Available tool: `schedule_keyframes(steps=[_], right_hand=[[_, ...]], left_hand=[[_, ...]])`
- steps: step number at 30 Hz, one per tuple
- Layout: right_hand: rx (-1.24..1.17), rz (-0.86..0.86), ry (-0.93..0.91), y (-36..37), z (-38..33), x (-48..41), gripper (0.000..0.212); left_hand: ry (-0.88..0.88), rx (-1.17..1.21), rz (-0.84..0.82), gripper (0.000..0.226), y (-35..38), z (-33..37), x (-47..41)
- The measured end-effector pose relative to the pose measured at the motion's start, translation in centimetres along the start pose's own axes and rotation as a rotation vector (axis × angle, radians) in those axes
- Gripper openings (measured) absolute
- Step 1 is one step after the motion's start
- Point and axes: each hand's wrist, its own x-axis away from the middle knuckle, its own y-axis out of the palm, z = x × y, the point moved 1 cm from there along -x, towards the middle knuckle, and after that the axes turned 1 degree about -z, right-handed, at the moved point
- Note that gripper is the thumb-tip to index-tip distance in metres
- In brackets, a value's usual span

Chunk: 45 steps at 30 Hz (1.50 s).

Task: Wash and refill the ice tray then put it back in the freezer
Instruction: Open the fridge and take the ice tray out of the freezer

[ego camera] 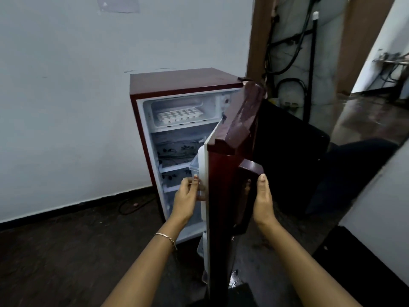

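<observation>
Door (223,173) ajar; left hand (188,193) grips its edge, right hand (263,198) wraps handle (251,168); swing gently, don't jolt tray (179,115)

No lettering, brand, number or sign can be read anywhere. The fridge door (222,202) between the left hand (188,194) and the right hand (263,197) shows only worn patches along its top edge, above both. The pale sheet (118,4) taped to the wall (66,85), far above and left of the left hand, is too blurred to read.
</observation>
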Motion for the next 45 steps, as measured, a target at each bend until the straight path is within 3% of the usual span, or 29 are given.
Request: schedule_keyframes(steps=[3, 7, 14, 18, 21, 26, 31, 34, 45], right_hand=[[-0.009, 0.102, 0.086, -4.0, -0.5, -0.2, 0.093], [0.043, 0.171, 0.153, -8.2, -1.5, -0.6, 0.063], [0.173, 0.486, 0.187, -13.6, 0.2, 0.1, 0.05], [0.271, 0.648, 0.14, -14.5, 1.2, 1.8, 0.043], [0.397, 0.694, 0.033, -14.2, 1.2, 3.4, 0.049], [0.69, 0.642, -0.159, -13.9, 0.9, 3.6, 0.068], [1.072, 0.338, -0.294, -15.2, 0.3, 0.5, 0.078], [1.244, 0.212, -0.229, -16.1, 0.6, -1.8, 0.075], [1.333, 0.254, -0.09, -19.4, 0.6, -5.2, 0.075]], left_hand=[[0.115, -0.177, -0.016, 0.011, 2.7, 0.0, 0.7], [0.297, -0.401, 0.033, 0.011, 5.9, 1.0, 1.6], [0.474, -0.494, -0.119, 0.035, 11.5, 0.9, 2.0], [0.549, -0.53, -0.252, 0.054, 14.3, 0.9, 1.6], [0.627, -0.615, -0.303, 0.051, 16.4, 0.9, 1.2], [0.849, -0.803, -0.326, 0.05, 19.6, 1.5, -0.5], [0.952, -0.968, -0.549, 0.065, 22.5, 1.5, -3.3], [1.013, -1.036, -0.603, 0.07, 24.1, 1.9, -4.4], [1.081, -1.249, -0.731, 0.084, 28.5, 2.7, -6.6]])
